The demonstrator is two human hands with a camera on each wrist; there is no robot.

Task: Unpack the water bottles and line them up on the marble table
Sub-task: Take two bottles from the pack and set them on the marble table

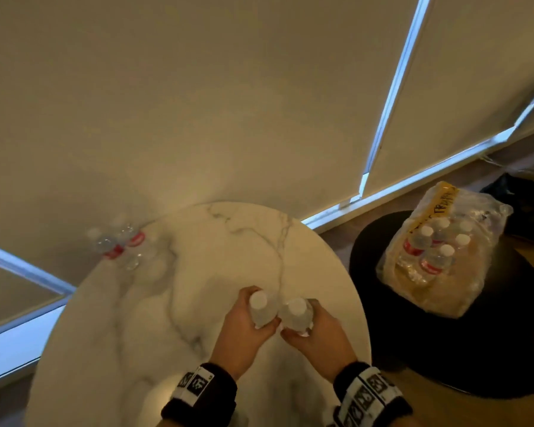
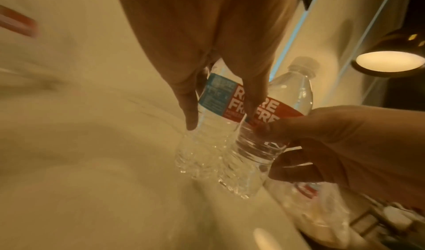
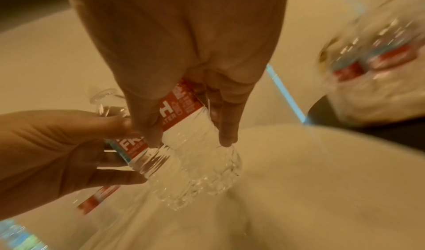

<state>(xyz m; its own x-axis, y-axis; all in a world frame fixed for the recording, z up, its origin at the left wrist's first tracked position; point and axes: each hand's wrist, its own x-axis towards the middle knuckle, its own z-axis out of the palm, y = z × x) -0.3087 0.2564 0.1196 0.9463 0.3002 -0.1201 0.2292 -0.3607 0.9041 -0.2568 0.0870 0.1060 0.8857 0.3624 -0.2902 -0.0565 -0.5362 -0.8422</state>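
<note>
Both hands hold clear water bottles with red labels and white caps, side by side over the near right of the round marble table [image 1: 198,272]. My left hand [image 1: 250,318] grips the left bottle [image 1: 259,309] round its label, which shows in the left wrist view as the left bottle [image 2: 214,97]. My right hand [image 1: 309,331] grips the right bottle [image 1: 295,315], seen from the right wrist as the right bottle [image 3: 195,132]. The two bottles touch each other. Their bases hang close over the marble; contact cannot be told. Two more bottles [image 1: 121,245] stand at the table's far left edge.
To the right, a torn plastic-wrapped pack [image 1: 438,251] with several bottles in it sits on a round black stool [image 1: 490,343]. Drawn window blinds [image 1: 198,103] run behind the table. A lit lamp [image 2: 388,61] shows in the left wrist view.
</note>
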